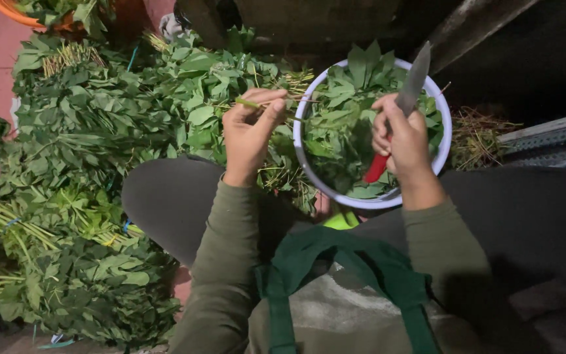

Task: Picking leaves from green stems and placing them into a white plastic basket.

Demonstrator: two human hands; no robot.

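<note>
My left hand (251,128) pinches a thin green stem (251,103) just left of a white round bowl (441,108) filled with loose green leaves (342,118). My right hand (402,134) is over the bowl and grips a knife (406,98) by its red handle, the grey blade pointing up and away from me. Both hands hover above my knees, which are in dark trousers.
Tied bundles of leafy green stalks (93,151) lie heaped on the ground to my left and ahead. Dry cut stems (479,134) lie right of the bowl. A grey metal frame (551,134) is at the far right. An orange tub (18,12) sits top left.
</note>
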